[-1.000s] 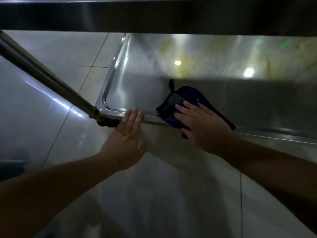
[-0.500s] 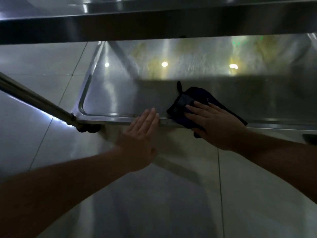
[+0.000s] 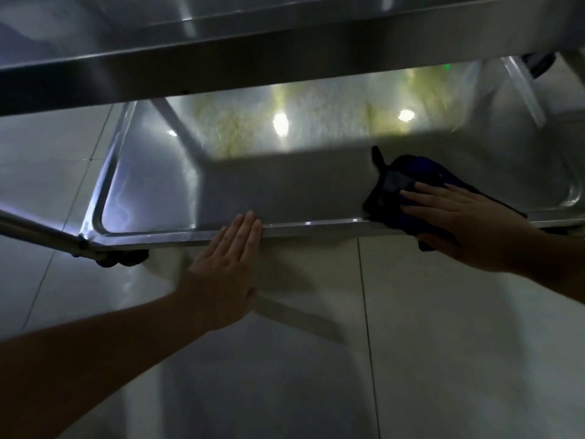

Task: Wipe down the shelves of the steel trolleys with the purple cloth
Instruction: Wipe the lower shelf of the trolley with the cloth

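- Two hands work the lower shelf of the steel trolley; since a second ago we see the purple cloth carried from near the front rim's left part toward its right end.
- Our right hand lies flat on the cloth, fingers straight, pressing it over the front rim; part of the cloth hangs over the edge.
- Our left hand rests open against the front rim near its middle, fingers straight, gripping nothing.
- We judge the front strip largely covered, while yellowish smears toward the back edge look unwiped.
- Above, the upper shelf overhangs the lower one and shades its front half; we expect it to crowd any reach to the back.
- At the front-left corner a slanted bar meets the frame above a castor; tiled floor lies below.
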`<state>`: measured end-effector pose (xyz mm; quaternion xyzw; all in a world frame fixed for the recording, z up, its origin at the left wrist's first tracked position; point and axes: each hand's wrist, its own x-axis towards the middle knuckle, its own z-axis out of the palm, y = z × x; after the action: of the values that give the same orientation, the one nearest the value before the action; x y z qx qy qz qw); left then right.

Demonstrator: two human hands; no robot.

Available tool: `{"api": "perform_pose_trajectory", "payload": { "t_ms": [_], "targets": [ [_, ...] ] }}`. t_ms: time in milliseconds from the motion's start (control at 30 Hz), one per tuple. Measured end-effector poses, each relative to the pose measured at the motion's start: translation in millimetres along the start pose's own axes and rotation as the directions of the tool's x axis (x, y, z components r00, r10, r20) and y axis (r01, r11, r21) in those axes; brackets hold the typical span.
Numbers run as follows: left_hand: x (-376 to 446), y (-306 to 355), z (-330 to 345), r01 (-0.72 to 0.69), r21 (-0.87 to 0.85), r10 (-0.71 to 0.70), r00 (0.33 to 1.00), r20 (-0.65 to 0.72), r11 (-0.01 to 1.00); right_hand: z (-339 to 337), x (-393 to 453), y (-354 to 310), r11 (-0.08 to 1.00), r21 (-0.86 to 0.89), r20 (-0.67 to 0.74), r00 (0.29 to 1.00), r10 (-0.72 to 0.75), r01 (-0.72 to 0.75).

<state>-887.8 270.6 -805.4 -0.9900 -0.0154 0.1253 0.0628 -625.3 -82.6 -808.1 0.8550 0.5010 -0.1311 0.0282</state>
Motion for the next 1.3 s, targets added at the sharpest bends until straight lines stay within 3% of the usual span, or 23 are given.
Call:
{"api": "perform_pose_trajectory", "payload": {
  "t_ms": [67,300,467,633,800,900,1033,1300],
  "targets": [
    [5.0,15.1,-9.9,0.014,-0.021,-0.014,1.0,0.003,1.0,0.2,-5.7,4.3,1.0,0.021,-0.006,1.0,0.001,-0.001],
    [71.5,100.1,-32.4,-0.218,-0.095,0.21,0.974,-0.086,0.971,4.0,-6.0,4.2,0.998,0.047,-0.054,0.998,-0.03,0.032],
    [109.8,155.2,-26.8,-0.106,-0.195,0.099,0.994,-0.047,0.975,9.7,-13.1,14.5,0.998,0.053,-0.098,0.995,-0.02,0.025],
    [108.0,156.6,-22.9,-0.099,-0.22,0.079,0.992,-0.097,0.97,20.5,-58.6,63.1,0.985,0.095,-0.123,0.98,0.157,-0.146],
    [107.9,169.9,-32.9,-0.059,-0.188,0.042,0.995,-0.095,0.98,24.8,-80.0,82.4,0.917,0.157,-0.142,0.91,0.389,-0.368],
    [113.9,189.0,-37.0,-0.144,-0.199,0.11,0.978,-0.176,0.969,27.7,-76.4,72.6,0.897,0.169,-0.156,0.887,0.434,-0.409],
    [121.8,201.4,-32.9,-0.173,-0.197,0.14,0.975,-0.171,0.965,32.8,-71.7,68.3,0.868,0.193,-0.148,0.861,0.487,-0.458],
    [125.8,189.3,-31.0,-0.214,-0.304,0.173,0.973,-0.155,0.928,14.2,-8.3,99.3,0.706,0.293,-0.089,0.717,0.691,-0.644]
  ]
}}
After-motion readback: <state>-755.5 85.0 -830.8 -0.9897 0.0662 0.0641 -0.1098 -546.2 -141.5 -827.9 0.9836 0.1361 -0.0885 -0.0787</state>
